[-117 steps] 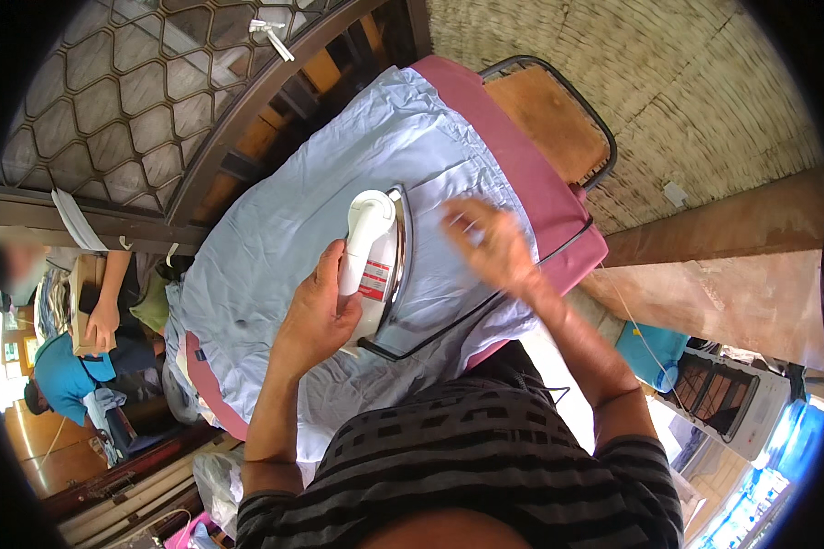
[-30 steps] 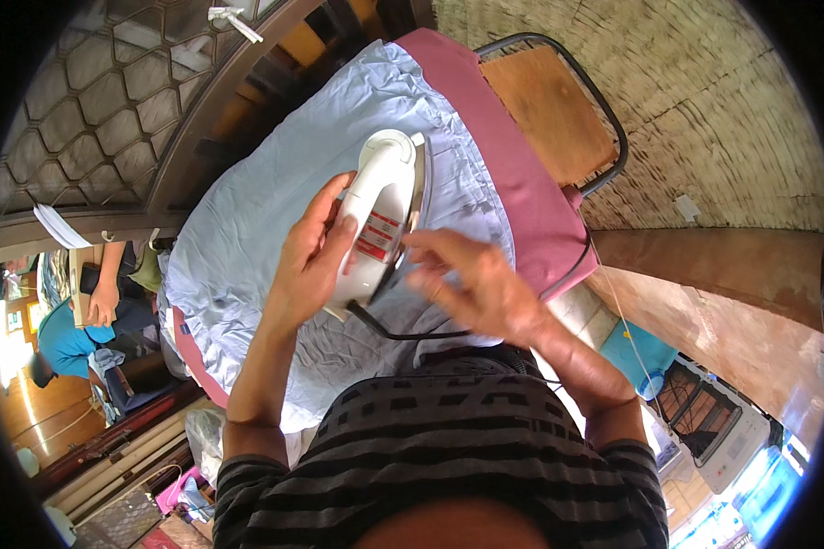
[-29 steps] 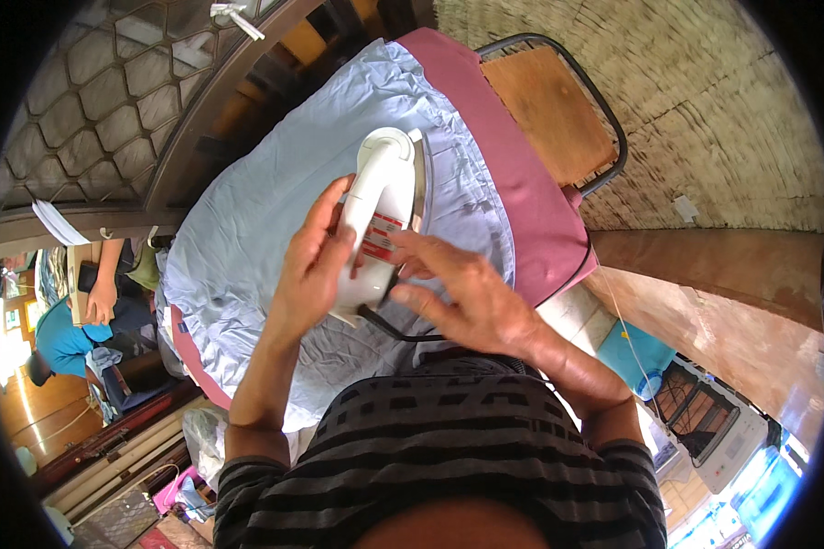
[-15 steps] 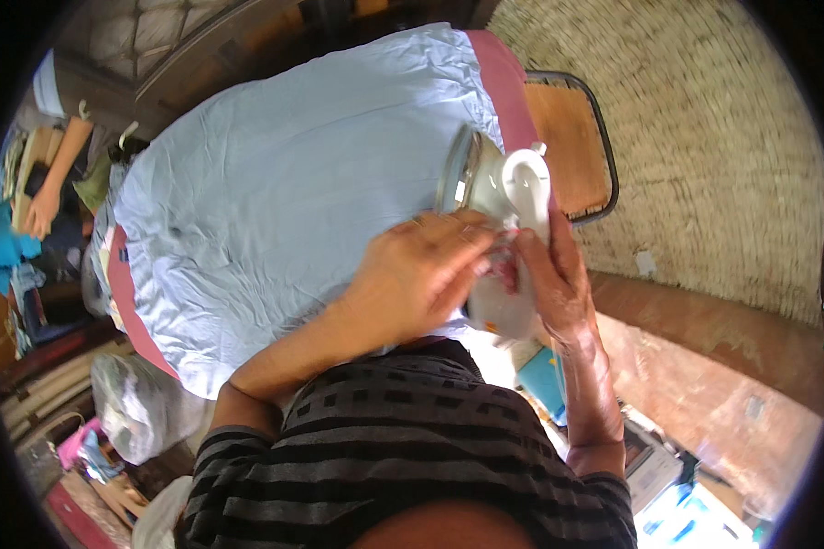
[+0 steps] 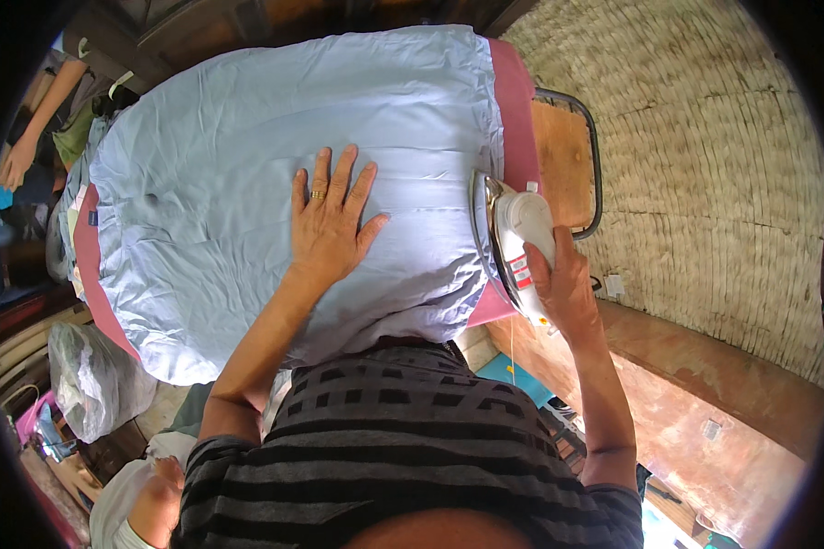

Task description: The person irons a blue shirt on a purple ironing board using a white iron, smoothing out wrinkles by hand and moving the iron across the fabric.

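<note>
A wrinkled light blue cloth [image 5: 238,183] is spread over a padded ironing board with a dark pink cover [image 5: 515,119]. My left hand [image 5: 330,229] lies flat on the cloth near its middle, fingers spread, a ring on one of them. At the board's right end my right hand [image 5: 568,284] grips a white iron [image 5: 526,220] with a shiny metal base edge and a red marking. The iron is over the cloth's right edge, base edge toward the left; I cannot tell whether it touches the cloth. My palm and fingers hide part of its handle.
A brown panel in a black metal frame [image 5: 563,165] juts from the board's right end. Woven matting [image 5: 705,137] and a reddish ledge [image 5: 696,357] are beyond. At far left another person's arm [image 5: 41,119] reaches down; a clear plastic bag [image 5: 92,375] sits below.
My left hand has left the iron and moved left, flattening onto the cloth. The iron, still in my right hand, has turned and come lower toward the board's right end.
</note>
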### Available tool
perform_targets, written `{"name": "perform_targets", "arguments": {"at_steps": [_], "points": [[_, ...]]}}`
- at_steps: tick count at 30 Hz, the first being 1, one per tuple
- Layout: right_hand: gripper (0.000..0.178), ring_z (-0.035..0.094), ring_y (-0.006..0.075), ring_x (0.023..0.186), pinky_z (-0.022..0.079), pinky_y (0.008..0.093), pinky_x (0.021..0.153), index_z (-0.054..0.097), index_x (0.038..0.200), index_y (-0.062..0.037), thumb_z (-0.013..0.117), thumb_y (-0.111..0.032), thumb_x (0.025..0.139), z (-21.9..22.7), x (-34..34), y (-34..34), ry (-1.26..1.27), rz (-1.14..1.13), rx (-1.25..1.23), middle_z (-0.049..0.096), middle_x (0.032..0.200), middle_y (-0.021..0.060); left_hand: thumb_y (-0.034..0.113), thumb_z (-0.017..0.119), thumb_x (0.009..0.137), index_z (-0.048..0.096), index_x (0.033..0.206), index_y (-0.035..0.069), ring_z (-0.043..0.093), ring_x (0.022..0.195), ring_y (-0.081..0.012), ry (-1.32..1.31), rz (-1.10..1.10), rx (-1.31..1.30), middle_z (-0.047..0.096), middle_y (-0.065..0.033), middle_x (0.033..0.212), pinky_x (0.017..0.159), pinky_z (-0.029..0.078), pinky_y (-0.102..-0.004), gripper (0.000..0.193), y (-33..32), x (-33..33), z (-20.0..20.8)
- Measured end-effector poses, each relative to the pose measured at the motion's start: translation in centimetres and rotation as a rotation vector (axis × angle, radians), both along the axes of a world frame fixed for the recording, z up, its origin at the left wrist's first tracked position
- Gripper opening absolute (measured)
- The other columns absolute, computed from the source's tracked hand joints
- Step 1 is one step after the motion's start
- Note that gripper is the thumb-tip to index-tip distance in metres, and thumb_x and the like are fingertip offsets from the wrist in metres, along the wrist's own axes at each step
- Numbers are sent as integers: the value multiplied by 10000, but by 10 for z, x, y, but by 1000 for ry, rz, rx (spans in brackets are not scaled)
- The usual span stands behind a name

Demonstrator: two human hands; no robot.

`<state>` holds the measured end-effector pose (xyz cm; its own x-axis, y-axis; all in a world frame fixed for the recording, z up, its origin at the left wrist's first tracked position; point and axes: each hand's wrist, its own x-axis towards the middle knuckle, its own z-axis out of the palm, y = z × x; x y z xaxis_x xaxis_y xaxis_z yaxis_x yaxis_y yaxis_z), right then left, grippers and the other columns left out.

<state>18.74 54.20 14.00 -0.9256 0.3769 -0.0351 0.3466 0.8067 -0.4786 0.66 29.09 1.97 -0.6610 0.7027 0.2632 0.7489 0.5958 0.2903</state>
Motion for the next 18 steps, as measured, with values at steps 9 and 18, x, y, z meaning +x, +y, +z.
{"name": "perform_targets", "arguments": {"at_steps": [9,18], "points": [[308,607,526,686,468,522,543,446,1004,21,649,-205,954,-5,-2,15,20,71,-19,585,716,317,487,549,952,425,1495,168,289,1455,-405,16,14,19,291,-108,1611,1133,238,-622,642,-1,2,3],[311,622,523,754,492,506,614,490,1059,19,631,-243,969,-8,-3,32,55,120,-82,597,745,315,482,537,954,448,1473,152,303,1451,-386,34,31,27,330,-93,1590,1141,241,-597,622,-1,5,7]]}}
